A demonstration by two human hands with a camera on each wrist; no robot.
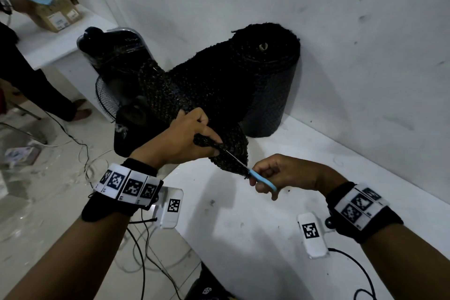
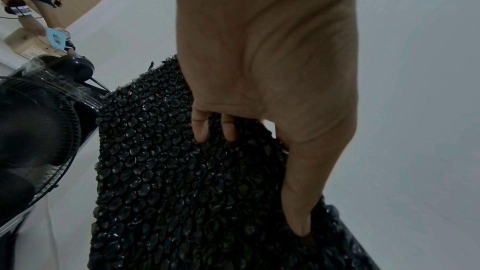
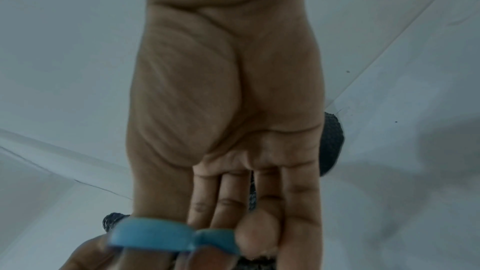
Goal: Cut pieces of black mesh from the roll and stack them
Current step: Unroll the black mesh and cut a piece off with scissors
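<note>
Mesh roll (image 1: 265, 75) on table (image 1: 304, 178), against wall (image 1: 341, 31)

Bare forearms, no sleeves. Black wristband (image 1: 107, 204) on the left wrist, ringed by white tiles with black square codes. Same black band (image 1: 365, 212) with coded tiles on the right. White box (image 1: 169, 207) with a square code beside each wrist. Thin black cables (image 1: 143, 251) trailing down.

The head view looks down on the mesh roll (image 1: 263, 75) from above; each wrist view looks close along its palm, sharing only the roll's loose mesh.
</note>
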